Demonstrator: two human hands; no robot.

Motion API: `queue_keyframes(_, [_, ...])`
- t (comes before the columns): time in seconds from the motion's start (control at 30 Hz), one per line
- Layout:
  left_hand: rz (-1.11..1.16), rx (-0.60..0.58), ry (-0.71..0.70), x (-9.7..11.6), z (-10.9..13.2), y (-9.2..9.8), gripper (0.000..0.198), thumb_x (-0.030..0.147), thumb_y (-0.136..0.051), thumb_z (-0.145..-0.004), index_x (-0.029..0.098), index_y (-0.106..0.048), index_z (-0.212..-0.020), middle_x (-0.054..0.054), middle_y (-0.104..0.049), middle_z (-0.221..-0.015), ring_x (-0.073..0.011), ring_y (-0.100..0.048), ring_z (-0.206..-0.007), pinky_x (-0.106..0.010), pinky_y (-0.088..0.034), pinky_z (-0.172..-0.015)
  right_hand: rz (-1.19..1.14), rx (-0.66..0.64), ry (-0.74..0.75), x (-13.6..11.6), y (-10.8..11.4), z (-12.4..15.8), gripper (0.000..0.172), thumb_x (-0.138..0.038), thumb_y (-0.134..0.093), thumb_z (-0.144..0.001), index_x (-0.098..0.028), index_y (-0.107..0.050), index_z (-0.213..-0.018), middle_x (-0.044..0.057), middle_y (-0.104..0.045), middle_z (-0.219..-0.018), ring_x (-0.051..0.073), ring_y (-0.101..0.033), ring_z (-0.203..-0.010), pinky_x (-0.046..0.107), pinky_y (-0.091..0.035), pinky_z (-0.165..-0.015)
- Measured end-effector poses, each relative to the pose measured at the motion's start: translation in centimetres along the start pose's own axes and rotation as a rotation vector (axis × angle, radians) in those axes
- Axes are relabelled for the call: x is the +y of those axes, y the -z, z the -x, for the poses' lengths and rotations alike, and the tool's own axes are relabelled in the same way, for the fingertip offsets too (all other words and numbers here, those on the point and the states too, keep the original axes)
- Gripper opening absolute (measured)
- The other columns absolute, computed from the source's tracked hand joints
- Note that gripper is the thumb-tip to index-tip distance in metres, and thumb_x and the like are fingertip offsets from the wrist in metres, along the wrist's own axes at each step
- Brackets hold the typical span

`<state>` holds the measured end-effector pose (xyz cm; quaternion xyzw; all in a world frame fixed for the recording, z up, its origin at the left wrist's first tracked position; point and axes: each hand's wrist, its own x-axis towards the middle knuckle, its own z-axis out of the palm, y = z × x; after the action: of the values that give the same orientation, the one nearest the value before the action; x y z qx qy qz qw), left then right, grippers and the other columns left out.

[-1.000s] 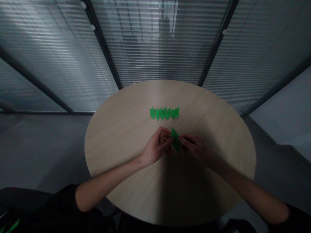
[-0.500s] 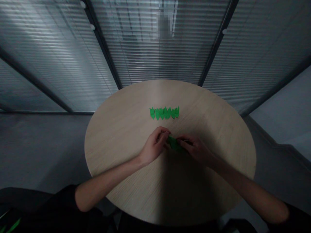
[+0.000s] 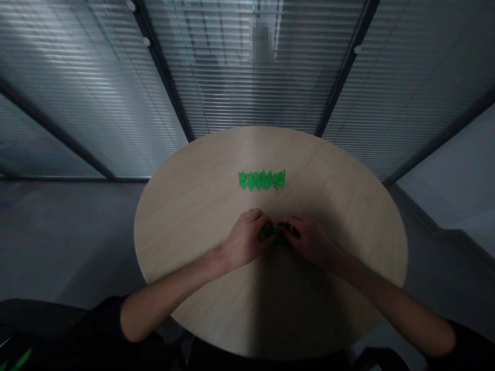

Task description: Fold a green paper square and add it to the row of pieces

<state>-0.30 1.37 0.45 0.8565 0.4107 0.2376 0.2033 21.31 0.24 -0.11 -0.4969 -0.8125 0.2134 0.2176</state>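
Left hand (image 3: pixel 245 238) and right hand (image 3: pixel 310 240) both curled closed, apparently pinching a folded piece of green paper (image 3: pixel 277 233) between them, the paper mostly hidden by the fingers. Just beyond the hands, a row of folded green paper pieces (image 3: pixel 262 180) near the middle of the round wooden table (image 3: pixel 201 216); both side edges of the table well apart from the hands.

Left hand (image 3: pixel 245 238) and right hand (image 3: pixel 309 239) have closed in, nearly hiding the green paper (image 3: pixel 276 233).
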Motion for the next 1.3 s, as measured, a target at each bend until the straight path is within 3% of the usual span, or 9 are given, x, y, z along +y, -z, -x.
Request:
queue_keyframes(0.13, [-0.031,-0.006,0.014,-0.2,0.0,0.0,0.015,0.023,-0.077,-0.086,0.016,-0.069,-0.098,-0.007,-0.065,-0.094,-0.0233,-0.059,-0.085,-0.036,-0.047,-0.076,0.059,0.022,0.047,0.0,0.1,0.2,0.018,-0.016,-0.058,-0.099,-0.017,-0.072,-0.110,0.009,-0.073,-0.107,0.023,-0.071,-0.091,0.035,-0.055,-0.081])
queue_keyframes(0.3, [-0.041,0.004,0.037,-0.4,0.2,0.0,0.020,0.028,-0.077,-0.089,0.016,-0.069,-0.102,-0.008,-0.066,-0.095,-0.0238,-0.061,-0.087,-0.036,-0.048,-0.077,0.122,0.016,0.207,0.4,0.3,0.4,0.016,-0.017,-0.062,-0.097,-0.018,-0.075,-0.106,0.009,-0.072,-0.107,0.023,-0.070,-0.096,0.037,-0.056,-0.087])
queue_keyframes(0.47, [-0.015,0.022,0.058,-0.6,0.3,-0.3,0.026,0.029,-0.078,-0.089,0.016,-0.067,-0.109,-0.005,-0.066,-0.092,-0.0220,-0.061,-0.082,-0.036,-0.048,-0.075,0.156,0.023,0.225,0.6,0.3,0.4,0.017,-0.019,-0.064,-0.095,-0.019,-0.076,-0.108,0.010,-0.072,-0.110,0.024,-0.069,-0.100,0.040,-0.057,-0.090])
queue_keyframes(0.67, [0.159,0.038,0.087,0.1,0.3,0.0,0.026,0.015,-0.073,-0.084,0.016,-0.066,-0.108,-0.002,-0.065,-0.085,-0.0155,-0.058,-0.070,-0.030,-0.046,-0.067,0.165,0.002,0.204,0.6,0.3,0.5,0.020,-0.020,-0.066,-0.094,-0.021,-0.076,-0.112,0.010,-0.071,-0.115,0.025,-0.069,-0.102,0.040,-0.057,-0.090])
queue_keyframes(0.87, [0.208,0.038,0.031,0.4,0.2,0.2,0.038,-0.004,-0.058,-0.071,0.014,-0.067,-0.103,-0.005,-0.068,-0.089,-0.0160,-0.060,-0.074,-0.030,-0.049,-0.068,0.185,-0.006,0.213,0.9,0.3,0.4,0.028,-0.012,-0.060,-0.096,-0.022,-0.075,-0.117,0.010,-0.070,-0.114,0.025,-0.067,-0.104,0.041,-0.057,-0.089])
queue_keyframes(1.3, [0.181,0.001,-0.035,-0.3,0.0,0.2,0.017,0.006,-0.063,-0.087,0.016,-0.068,-0.100,-0.004,-0.064,-0.087,-0.0180,-0.059,-0.079,-0.032,-0.048,-0.071,0.158,-0.012,0.226,0.8,0.4,0.2,0.031,-0.009,-0.053,-0.097,-0.019,-0.075,-0.116,0.012,-0.068,-0.116,0.025,-0.064,-0.109,0.042,-0.055,-0.095])
